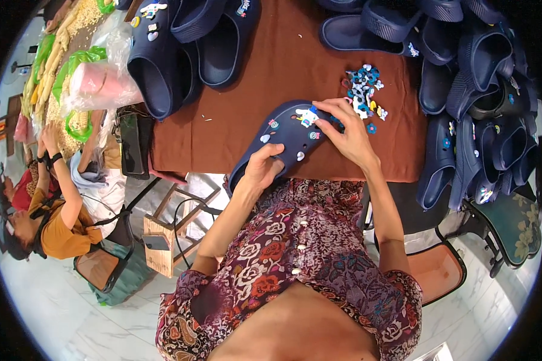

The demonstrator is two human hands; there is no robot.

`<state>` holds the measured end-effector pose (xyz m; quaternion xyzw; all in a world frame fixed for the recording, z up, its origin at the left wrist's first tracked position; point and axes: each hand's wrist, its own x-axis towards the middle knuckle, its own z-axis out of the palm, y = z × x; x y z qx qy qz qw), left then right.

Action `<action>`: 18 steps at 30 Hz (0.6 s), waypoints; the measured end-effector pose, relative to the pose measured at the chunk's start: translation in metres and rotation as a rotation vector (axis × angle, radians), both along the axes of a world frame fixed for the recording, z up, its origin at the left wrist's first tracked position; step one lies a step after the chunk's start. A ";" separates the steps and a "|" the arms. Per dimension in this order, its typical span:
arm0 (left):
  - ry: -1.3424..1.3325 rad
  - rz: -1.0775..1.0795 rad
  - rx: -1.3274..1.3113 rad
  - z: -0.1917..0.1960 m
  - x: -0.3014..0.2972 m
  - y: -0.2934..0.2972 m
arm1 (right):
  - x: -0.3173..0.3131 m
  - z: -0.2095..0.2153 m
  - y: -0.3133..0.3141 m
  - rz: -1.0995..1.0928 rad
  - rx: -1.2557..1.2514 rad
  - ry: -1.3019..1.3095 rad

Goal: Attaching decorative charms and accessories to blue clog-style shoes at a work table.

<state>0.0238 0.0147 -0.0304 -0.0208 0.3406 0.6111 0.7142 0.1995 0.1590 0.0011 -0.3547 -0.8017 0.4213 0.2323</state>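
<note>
A navy clog [289,109] is held over the front edge of the brown-covered table, its rounded toe pointing away to the right. My left hand [261,169] grips it from the near side, the thumb lying on its upper and the other fingers partly hidden. Several small charms sit in the upper, among them candy-like swirls and pale hearts. Near the toe, my right hand [348,133] pinches a white figure charm [306,117] with blue and yellow parts, against the upper. Just beyond that hand lies a pile of loose charms [362,90].
Navy clogs [436,153] are heaped along the table's right side; more clogs [159,78] stand at the far left. A dark phone [134,144] lies by the left edge of the brown tablecloth [271,54]. At left, a person in an orange top [69,231] works at another table.
</note>
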 end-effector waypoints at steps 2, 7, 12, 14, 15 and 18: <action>0.011 0.010 -0.005 0.000 -0.001 0.000 | 0.005 -0.001 -0.002 -0.032 0.014 0.036; -0.039 -0.060 0.065 -0.003 -0.006 -0.002 | 0.037 -0.011 -0.001 -0.263 -0.025 0.083; 0.009 -0.063 0.004 0.008 -0.006 0.002 | 0.066 -0.024 -0.009 -0.420 -0.102 0.086; -0.013 -0.043 -0.073 0.007 -0.007 -0.001 | 0.074 -0.026 -0.016 -0.432 -0.104 0.066; -0.011 -0.039 -0.075 0.008 -0.006 -0.003 | 0.075 -0.025 -0.020 -0.433 -0.107 0.050; 0.053 -0.016 0.012 0.010 -0.007 -0.009 | 0.077 -0.016 -0.034 -0.343 -0.114 -0.091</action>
